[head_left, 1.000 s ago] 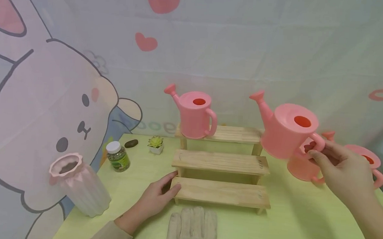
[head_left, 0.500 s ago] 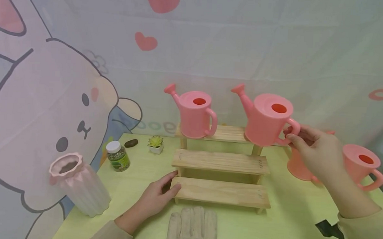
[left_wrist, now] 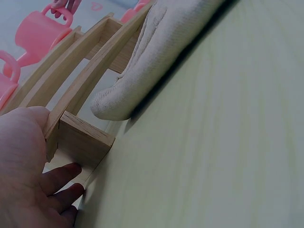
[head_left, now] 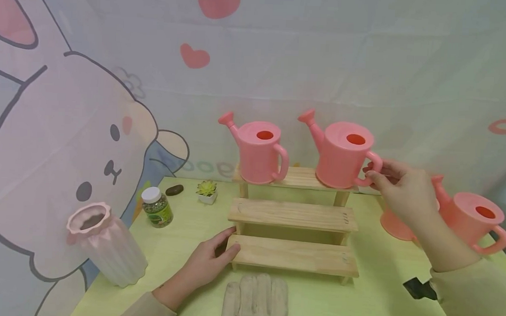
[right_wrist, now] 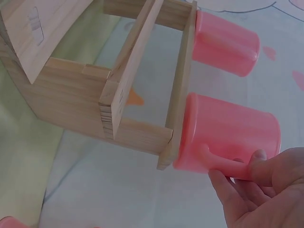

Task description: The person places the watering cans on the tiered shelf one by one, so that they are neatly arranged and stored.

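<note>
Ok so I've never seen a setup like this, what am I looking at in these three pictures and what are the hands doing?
A person wears three cameras: one on the head and one on each wrist. The head view shows a green table with a wooden step shelf. The right hand grips the handle of a pink watering can on the top step, beside another can. The left hand rests against the bottom step. A cloth glove, a vase and a jar lie around.
</note>
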The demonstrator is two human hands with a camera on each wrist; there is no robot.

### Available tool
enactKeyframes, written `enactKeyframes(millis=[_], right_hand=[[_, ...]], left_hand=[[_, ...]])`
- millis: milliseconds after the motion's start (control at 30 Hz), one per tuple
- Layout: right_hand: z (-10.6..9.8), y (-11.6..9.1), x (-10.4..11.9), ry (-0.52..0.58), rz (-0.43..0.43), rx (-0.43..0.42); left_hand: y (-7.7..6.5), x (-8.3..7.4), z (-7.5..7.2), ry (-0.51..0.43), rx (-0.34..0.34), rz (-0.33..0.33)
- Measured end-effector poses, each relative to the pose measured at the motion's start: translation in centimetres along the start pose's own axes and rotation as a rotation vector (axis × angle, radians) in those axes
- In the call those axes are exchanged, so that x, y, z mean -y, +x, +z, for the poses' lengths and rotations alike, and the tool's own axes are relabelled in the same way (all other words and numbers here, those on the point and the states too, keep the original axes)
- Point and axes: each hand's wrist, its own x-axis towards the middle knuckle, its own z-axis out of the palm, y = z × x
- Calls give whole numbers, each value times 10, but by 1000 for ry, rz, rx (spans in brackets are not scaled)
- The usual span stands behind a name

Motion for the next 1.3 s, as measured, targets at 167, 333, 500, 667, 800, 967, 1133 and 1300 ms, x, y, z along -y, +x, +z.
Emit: enactKeyframes(millis=[167,333,500,667,800,967,1133,1300], right_hand=[[2,3,-1,-56,22,15],[5,5,-1,1,38,34],[6,5,0,15,38,37],[8,4,3,5,11,21],[11,4,5,0,3,10],[12,4,4,20,-12,11],[12,3,3,36,-8,18],[10,2,-3,62,-7,39]], left_hand=[[0,0,0,-2,4,-2],[-1,-2,0,-1,3,-4],[-1,-5,0,-4,1,-11],[-1,-4,-1,-5,1,-17],[-1,-3,-1,-6,4,-15],[-1,-2,-1,-13,11,-16],[-1,-2,-1,-14,13,-21],[-1,-3,-1,-13,13,-21]])
